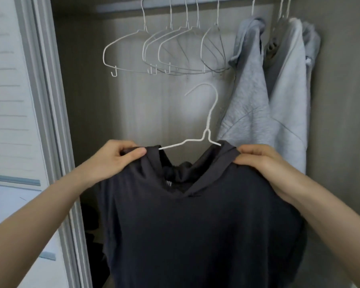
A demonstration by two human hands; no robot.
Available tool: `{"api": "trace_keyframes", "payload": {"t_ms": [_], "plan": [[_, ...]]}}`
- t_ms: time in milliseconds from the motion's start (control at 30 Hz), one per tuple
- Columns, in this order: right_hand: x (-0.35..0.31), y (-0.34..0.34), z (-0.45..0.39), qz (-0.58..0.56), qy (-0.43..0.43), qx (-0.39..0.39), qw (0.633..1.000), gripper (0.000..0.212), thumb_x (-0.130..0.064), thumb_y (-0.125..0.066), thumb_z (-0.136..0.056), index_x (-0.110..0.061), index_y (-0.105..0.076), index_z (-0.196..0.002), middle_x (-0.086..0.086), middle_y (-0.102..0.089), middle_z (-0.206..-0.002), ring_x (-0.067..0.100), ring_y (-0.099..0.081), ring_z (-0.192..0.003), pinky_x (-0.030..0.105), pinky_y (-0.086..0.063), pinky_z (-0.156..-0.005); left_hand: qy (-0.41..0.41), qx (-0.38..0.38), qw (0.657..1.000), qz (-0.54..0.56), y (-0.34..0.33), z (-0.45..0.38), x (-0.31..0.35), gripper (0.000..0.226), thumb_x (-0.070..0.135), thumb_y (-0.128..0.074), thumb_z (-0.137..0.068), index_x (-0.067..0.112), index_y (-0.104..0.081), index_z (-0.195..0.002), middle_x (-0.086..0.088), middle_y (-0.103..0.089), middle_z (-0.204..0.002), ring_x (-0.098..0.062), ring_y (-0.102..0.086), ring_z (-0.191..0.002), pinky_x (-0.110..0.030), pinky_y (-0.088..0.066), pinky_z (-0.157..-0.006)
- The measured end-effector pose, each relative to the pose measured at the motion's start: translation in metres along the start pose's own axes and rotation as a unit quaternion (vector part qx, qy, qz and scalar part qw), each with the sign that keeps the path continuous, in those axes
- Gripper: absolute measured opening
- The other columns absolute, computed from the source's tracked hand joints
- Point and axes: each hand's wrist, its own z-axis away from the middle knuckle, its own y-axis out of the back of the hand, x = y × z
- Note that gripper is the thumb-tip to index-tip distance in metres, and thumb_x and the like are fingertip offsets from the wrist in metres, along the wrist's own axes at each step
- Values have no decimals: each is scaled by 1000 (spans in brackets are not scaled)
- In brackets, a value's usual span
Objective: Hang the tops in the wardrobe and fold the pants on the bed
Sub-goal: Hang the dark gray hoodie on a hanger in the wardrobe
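Your dark charcoal hooded top (195, 225) sits on a white wire hanger (206, 129), held before the open wardrobe, below the rail (175, 5). Your left hand (116, 157) and right hand (260, 161) each pinch a shoulder, apparently seating fabric on the wire. Empty white hangers (164, 53) crowd the rail; grey hoodies (272, 96) hang right.

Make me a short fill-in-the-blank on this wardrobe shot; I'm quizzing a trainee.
1. Both hands pinch the ____ top at its shoulders.
2. The top sits on a ____ wire hanger.
3. That hanger's hook is ____ the rail, not on it.
4. The grey tops hang to the ____ of the empty hangers.

Missing: dark; white; below; right
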Motion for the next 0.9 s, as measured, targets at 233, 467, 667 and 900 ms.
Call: {"api": "trace_keyframes", "payload": {"t_ms": [233, 467, 667, 900], "plan": [[-1, 25, -3, 85, 34, -31, 995, 12, -7, -59, -91, -11, -70, -90, 7, -73, -92, 17, -67, -86, 23, -53, -77, -2, 87, 996, 11, 9, -15, -12, 41, 42, -51, -93, 18, -52, -60, 9, -50, -56, -4, -45, -55, -32, -36, -60], [-4, 3, -2, 106, 93, -13, 990, 17, -8, -57, -93, -17, -71, -96, 2, -73, -89, 7, -65, -83, 18, -49, -79, -79, 41, 988, -130, -10, -23, 7, 53, 67, -40, -88, 17, -55, -75, 1, -59, -66, -8, -56, -66, -27, -43, -66], [-25, 36, 6, 168, 55, -18, 984, 20, -7, -62, -89, -19, -73, -78, 8, -69, -75, 11, -61, -70, 24, -47, -68, -39, 137, 988, -58, 10, -29, -8, 45, 43, -48, -97, 8, -51, -70, -10, -55, -65, -15, -51, -61, -37, -39, -63], [-43, 24, 0, 88, 23, -8, 996, 38, -33, -55, -95, 1, -70, -90, 14, -72, -91, 16, -64, -82, 30, -50, -79, -10, 117, 993, 7, 9, -57, -7, 42, 39, -53, -97, 20, -49, -61, 11, -48, -54, -5, -44, -54, -35, -34, -61]]}}
